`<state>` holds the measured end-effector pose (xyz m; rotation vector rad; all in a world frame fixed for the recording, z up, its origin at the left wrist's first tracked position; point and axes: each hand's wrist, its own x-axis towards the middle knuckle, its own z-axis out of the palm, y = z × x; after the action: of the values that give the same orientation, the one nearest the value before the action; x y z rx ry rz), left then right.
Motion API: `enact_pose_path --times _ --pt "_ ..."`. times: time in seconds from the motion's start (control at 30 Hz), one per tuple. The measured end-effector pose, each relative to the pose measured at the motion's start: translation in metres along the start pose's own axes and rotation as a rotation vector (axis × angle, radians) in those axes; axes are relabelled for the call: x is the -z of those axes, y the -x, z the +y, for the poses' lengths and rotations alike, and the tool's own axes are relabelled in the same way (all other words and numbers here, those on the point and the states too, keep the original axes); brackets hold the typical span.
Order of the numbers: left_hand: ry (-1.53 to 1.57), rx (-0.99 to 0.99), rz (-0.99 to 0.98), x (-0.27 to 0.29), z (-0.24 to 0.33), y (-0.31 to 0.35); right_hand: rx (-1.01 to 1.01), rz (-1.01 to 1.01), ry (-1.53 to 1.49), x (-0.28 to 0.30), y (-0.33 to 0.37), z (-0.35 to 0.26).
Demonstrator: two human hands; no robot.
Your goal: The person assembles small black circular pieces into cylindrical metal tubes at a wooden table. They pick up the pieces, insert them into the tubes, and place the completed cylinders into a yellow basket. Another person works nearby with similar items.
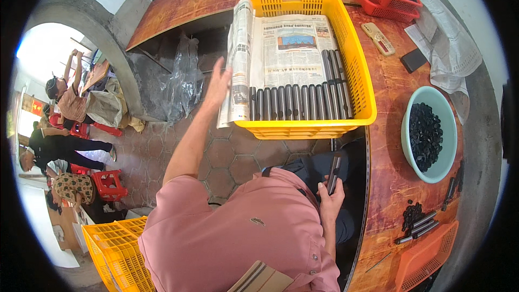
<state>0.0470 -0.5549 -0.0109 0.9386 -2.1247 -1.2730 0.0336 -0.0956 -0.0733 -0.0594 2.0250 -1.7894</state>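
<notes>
My left hand (217, 85) is at the left side of a yellow plastic crate (369, 97), fingers stretched out beside the newspaper (238, 59) folded over that wall. Whether it touches the paper I cannot tell. Newspaper also lines the crate's bottom. A row of dark grey tubes (296, 103) lies along the crate's near side, with several more up the right side. Low in front of my body, my right hand (331, 201) is closed around one dark metal tube (334, 168), held tilted upward.
To the right, a wooden table (386, 146) bears a pale green bowl (453, 130) of small black parts, loose tubes (419, 230), an orange basket (405, 270) and a calculator-like device (378, 38). Red baskets (373, 5) stand beyond. Yellow crates (116, 249) are at left; several people work farther off.
</notes>
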Motion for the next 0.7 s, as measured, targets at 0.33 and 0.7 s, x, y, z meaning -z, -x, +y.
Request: enact_pose_path --times 0.33,0.7 --pt "0.686 0.480 -0.354 -0.021 0.000 0.002 -0.030 0.025 -0.051 0.008 -0.001 -0.003" --pt "-0.940 -0.501 0.034 -0.018 0.050 -0.018 0.041 0.052 0.003 0.010 0.003 0.011"
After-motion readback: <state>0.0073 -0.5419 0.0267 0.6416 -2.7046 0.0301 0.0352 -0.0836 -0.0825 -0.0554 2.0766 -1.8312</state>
